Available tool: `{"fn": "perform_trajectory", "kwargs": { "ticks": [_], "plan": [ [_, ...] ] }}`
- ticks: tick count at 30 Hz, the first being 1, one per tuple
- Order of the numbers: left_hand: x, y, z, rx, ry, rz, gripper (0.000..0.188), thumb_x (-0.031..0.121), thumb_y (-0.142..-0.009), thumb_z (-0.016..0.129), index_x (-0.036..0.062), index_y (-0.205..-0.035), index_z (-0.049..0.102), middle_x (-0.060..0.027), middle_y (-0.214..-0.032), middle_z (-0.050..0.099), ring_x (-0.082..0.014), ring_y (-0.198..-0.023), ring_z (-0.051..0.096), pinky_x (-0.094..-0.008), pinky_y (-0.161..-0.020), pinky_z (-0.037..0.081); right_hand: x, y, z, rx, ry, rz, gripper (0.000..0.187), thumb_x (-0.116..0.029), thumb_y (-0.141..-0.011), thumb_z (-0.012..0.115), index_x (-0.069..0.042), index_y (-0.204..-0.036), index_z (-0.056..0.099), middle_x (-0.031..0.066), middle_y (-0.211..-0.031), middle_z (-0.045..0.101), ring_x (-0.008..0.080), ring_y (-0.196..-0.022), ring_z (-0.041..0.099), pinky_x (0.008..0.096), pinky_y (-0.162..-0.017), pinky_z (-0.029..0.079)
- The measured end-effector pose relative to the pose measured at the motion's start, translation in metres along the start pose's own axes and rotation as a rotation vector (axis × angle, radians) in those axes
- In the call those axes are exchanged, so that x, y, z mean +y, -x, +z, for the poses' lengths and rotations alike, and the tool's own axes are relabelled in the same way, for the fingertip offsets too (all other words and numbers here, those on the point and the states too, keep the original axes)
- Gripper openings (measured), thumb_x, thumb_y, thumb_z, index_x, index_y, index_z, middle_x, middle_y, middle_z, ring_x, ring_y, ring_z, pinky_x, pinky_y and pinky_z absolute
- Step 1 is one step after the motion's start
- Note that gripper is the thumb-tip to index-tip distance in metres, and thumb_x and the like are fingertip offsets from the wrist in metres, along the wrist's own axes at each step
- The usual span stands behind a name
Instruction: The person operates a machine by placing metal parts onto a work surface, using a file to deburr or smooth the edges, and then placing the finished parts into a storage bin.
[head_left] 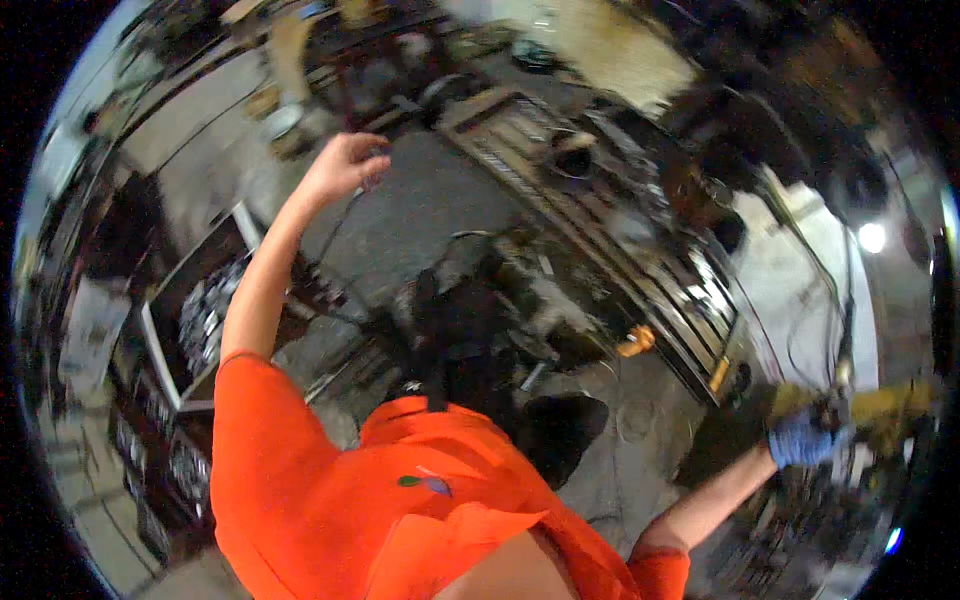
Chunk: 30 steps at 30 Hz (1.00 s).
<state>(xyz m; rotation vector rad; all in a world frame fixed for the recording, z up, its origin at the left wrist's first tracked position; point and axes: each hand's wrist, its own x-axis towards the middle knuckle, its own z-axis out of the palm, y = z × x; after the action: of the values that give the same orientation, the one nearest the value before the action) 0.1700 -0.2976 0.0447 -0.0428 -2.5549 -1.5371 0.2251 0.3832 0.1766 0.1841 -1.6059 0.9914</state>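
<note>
My left hand (350, 165) is bare and stretched forward over the grey floor, its fingers loosely bent and apart with nothing in them. Nearest to it is the left end of a long slotted metal machine table (590, 225). My right hand (800, 440), in a blue glove, reaches far out to the right. Its fingers close round a dark object (832, 408) at the lower end of a hanging hose (848, 310); motion blur hides what kind of thing it is.
An orange-yellow knob or handle (636, 341) sits at the machine table's near edge. A white-rimmed tray (160, 345) of shiny metal parts stands at the left. Beyond my right hand runs a yellow bar (890, 400). Cluttered benches line the back.
</note>
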Motion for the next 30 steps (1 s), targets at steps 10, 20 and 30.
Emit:
{"fn": "perform_trajectory", "kwargs": {
  "ticks": [10, 20, 30],
  "plan": [
    [-0.134, 0.193, -0.163, 0.525, -0.354, -0.620, 0.034, 0.021, -0.074, 0.063, -0.0072, -0.093, 0.060, -0.0160, -0.073, 0.062, -0.0170, -0.050, 0.059, -0.0304, -0.051, 0.046, -0.036, 0.022, 0.041, 0.082, 0.740, -0.523, 0.029, -0.021, -0.070, 0.072, -0.001, -0.085, 0.056, 0.0119, -0.076, 0.061, 0.0235, -0.065, 0.058, 0.0332, -0.059, 0.048],
    [-0.189, 0.191, -0.109, 0.332, -1.074, -0.906, 0.021, 0.021, -0.075, 0.057, 0.0056, -0.089, 0.058, -0.0146, -0.092, 0.062, -0.0300, -0.088, 0.060, -0.0416, -0.071, 0.049, 0.050, 0.016, -0.009, -0.042, 0.335, -0.135, 0.028, -0.022, -0.088, 0.043, 0.003, -0.092, 0.056, 0.0152, -0.102, 0.057, 0.0252, -0.098, 0.051, 0.0392, -0.089, 0.038],
    [-0.199, 0.180, -0.098, 0.271, -1.077, -0.825, 0.018, 0.015, -0.070, 0.059, 0.0088, -0.087, 0.059, -0.0133, -0.090, 0.062, -0.0308, -0.087, 0.059, -0.0426, -0.070, 0.048, 0.051, 0.000, -0.027, -0.015, -0.001, 0.021, 0.023, -0.017, -0.087, 0.045, 0.002, -0.092, 0.056, 0.0165, -0.104, 0.058, 0.0256, -0.098, 0.052, 0.0396, -0.088, 0.040]
  ]
}}
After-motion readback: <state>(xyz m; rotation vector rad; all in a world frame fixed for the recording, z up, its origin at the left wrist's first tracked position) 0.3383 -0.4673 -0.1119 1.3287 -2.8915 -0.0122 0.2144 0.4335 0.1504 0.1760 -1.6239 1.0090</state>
